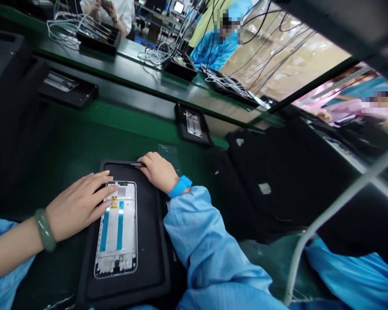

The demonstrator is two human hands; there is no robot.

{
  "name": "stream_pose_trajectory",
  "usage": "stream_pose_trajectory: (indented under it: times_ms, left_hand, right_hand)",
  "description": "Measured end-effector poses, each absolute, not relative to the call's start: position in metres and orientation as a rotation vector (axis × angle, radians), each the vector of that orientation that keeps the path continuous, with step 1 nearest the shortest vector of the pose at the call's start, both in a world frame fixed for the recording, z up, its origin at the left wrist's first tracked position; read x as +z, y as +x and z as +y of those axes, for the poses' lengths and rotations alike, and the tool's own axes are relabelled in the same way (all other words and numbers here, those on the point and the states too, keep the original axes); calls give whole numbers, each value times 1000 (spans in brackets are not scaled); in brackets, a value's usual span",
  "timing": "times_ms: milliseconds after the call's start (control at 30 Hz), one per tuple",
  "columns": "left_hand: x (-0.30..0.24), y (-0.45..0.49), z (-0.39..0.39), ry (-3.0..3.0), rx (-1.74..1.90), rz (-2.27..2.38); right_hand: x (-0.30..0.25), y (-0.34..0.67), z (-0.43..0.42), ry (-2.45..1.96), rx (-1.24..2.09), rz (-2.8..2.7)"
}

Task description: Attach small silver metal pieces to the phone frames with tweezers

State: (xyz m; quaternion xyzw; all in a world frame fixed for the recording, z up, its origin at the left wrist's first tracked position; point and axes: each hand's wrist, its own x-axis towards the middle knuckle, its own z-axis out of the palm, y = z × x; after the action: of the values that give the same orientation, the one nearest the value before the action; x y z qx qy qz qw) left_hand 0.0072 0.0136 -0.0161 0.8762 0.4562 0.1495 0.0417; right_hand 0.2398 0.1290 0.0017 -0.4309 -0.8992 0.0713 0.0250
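A phone frame (pixel 128 228) with two blue strips and an orange flex connector lies face-down in a black foam tray (pixel 150 241) in front of me. My left hand (pixel 80 202) rests flat with its fingers spread over the upper left part of the frame. At the tray's far edge, my right hand (pixel 158 172) is closed round a pair of dark tweezers (pixel 136 164), whose tips point left. A blue wrist strap (pixel 180 186) circles my right wrist, and a green bangle (pixel 45 230) sits on my left.
Two more black trays with phone parts stand behind, one at left (pixel 80 97) and one at centre (pixel 178 122). Stacked black trays (pixel 271 172) fill the right side. A grey cable (pixel 313 232) curves across the right foreground. Co-workers are beyond the shelf with cables.
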Motion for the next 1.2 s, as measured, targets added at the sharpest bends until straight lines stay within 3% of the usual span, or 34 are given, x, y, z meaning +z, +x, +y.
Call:
stream_pose_trajectory:
  times_ms: [233,467,700,867,1000,1200]
  left_hand:
    - [-5,-19,36,2352,841,1819]
    - [-35,-23,46,2368,600,1840]
    - [-37,-10,54,2424,540,1752]
    - [-30,32,60,2544,536,1392]
    - [-27,97,48,2581,508,1141]
    - [-33,157,31,2492,455,1113]
  right_hand:
    - [3,247,200,-1925,132,-2317]
    - [7,250,245,-2064,270,-2071]
    - [35,313,177,-1875,272,-2020]
    - [23,359,92,-1554,552,-1982]
    - [-4,372,37,-1523,453,-2136]
    - [-23,367,12,-1533,331,-2303]
